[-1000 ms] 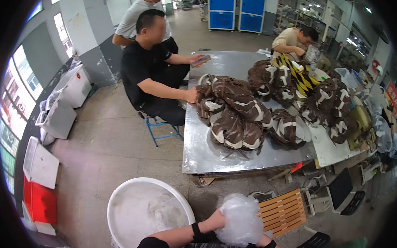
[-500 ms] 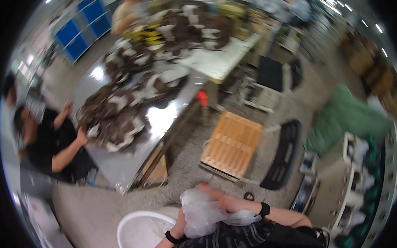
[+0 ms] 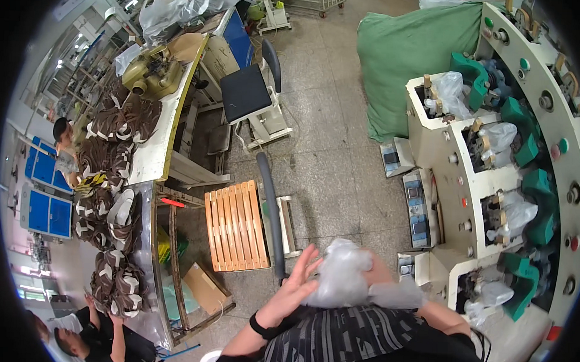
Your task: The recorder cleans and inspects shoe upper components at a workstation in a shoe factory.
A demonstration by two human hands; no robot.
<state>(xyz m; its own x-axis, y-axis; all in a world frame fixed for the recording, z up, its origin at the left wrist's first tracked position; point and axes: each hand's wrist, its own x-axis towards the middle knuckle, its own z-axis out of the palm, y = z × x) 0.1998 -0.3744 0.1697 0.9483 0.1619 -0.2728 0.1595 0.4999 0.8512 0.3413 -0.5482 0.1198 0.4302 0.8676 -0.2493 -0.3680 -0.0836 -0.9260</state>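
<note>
A crumpled clear plastic bag (image 3: 342,272) is held up in front of my body, and more thin plastic (image 3: 398,294) lies over my right wrist. My right hand (image 3: 379,273) grips the bag from its right side, its fingers partly hidden by the film. To the left of the bag is my left hand (image 3: 294,286), its fingers spread and the tips close to the film. I cannot tell whether they touch it.
On the left, a long table (image 3: 153,233) carries several brown-and-white shoes (image 3: 117,283), with people beside it. Ahead are a slatted wooden stool (image 3: 237,227) and a black-seated chair (image 3: 245,93). Machines (image 3: 455,218) with plastic-wrapped parts line the right, near a large green sack (image 3: 415,70).
My view has swung to the right, bringing the machines closer. My left hand has come up beside the bag with fingers spread, and my right hand has shifted to the bag's right side.
</note>
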